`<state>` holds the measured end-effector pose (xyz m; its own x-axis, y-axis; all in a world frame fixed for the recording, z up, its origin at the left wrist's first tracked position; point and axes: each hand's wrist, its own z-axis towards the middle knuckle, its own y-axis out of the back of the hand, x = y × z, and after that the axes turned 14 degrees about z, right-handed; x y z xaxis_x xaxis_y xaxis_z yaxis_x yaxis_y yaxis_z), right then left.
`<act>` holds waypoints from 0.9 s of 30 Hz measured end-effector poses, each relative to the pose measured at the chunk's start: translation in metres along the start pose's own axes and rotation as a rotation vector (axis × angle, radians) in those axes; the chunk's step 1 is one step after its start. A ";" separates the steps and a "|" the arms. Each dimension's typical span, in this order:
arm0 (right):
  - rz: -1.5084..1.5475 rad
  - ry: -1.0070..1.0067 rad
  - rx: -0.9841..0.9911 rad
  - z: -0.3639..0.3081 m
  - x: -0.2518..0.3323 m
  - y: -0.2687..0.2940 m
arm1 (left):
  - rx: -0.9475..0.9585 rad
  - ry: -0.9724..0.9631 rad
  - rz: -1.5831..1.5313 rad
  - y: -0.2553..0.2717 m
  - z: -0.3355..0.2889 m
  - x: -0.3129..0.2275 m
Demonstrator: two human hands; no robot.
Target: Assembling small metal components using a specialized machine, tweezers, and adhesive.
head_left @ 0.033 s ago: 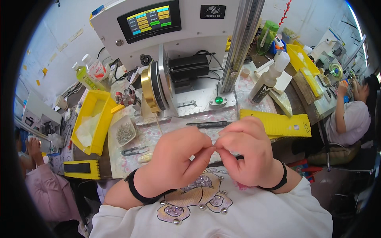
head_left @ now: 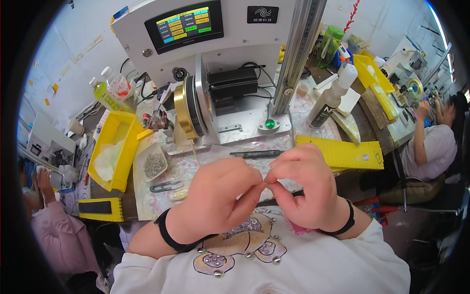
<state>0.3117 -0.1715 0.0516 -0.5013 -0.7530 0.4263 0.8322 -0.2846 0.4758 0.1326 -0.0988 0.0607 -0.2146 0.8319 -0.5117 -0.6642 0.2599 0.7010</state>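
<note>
My left hand [head_left: 223, 198] and my right hand [head_left: 306, 188] meet fingertip to fingertip above the near edge of the bench. Both are closed in a pinch, thumb against forefinger. Whatever sits between the fingertips is too small or too hidden to name. Just beyond them, a dark pen-like tool [head_left: 257, 154] lies on the plastic-covered bench. Left of my left hand are a small white dish [head_left: 155, 164] heaped with small metallic pieces and a grey snipper-like tool [head_left: 166, 186]. A machine with a gold-rimmed wheel [head_left: 184, 110] stands in front of me.
A yellow bin [head_left: 128, 161] stands left, with bottles [head_left: 108, 93] behind. To the right are a yellow ridged tray [head_left: 350, 152], a spray bottle [head_left: 328, 105] and a metal upright [head_left: 293, 63]. A screen [head_left: 185, 24] glows on the machine. Co-workers sit at left [head_left: 63, 235] and right [head_left: 433, 147].
My pinched fingertips have shifted very slightly where they meet. The things on my bench lie as before.
</note>
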 end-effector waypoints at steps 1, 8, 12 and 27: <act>0.128 -0.127 -0.008 -0.003 -0.003 -0.001 | -0.052 -0.185 0.184 -0.001 -0.001 0.004; 0.059 -0.176 -0.029 -0.002 -0.004 -0.001 | -0.121 -0.227 0.371 -0.011 0.002 0.006; -0.069 -0.023 -0.033 -0.003 -0.003 -0.003 | 0.157 0.152 -0.058 -0.013 0.000 0.003; 0.133 -0.342 0.217 0.000 0.001 0.008 | 0.076 -0.557 0.595 -0.006 0.004 0.017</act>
<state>0.3179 -0.1744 0.0560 -0.4733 -0.5241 0.7080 0.8439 -0.0392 0.5351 0.1362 -0.0841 0.0496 -0.1149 0.9575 0.2644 -0.4964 -0.2859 0.8197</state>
